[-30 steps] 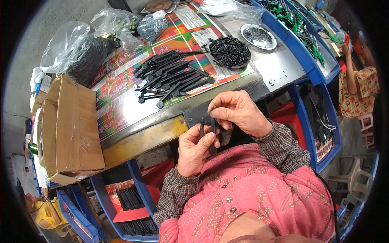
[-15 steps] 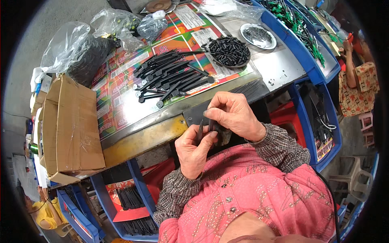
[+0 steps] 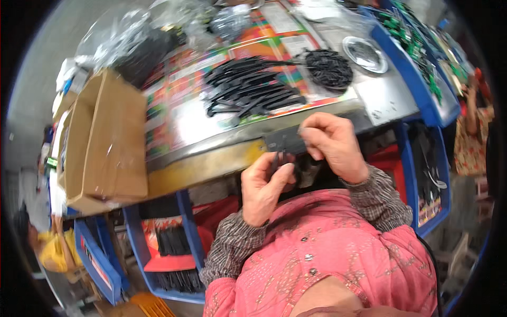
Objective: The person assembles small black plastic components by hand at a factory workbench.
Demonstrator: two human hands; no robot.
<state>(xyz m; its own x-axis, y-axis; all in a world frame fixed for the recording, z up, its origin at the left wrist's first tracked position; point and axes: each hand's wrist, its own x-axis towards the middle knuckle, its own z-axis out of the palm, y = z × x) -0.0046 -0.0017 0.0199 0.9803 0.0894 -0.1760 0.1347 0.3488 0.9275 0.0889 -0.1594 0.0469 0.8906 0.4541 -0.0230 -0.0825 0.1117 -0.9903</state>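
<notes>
Now the left hand point(image 3: 264, 185) has its thumb and fingers closed on a slim dark piece point(image 3: 277, 162), just off the near edge of the worktable point(image 3: 391, 103). Across from it, the right hand point(image 3: 338, 148) is curled, thumb close to forefinger, apart from the left; blur means I can't tell whether it grips anything. Beyond them lie black strips point(image 3: 253, 90), a round heap of short black pieces point(image 3: 328, 68) and a white plate point(image 3: 381, 68).
</notes>
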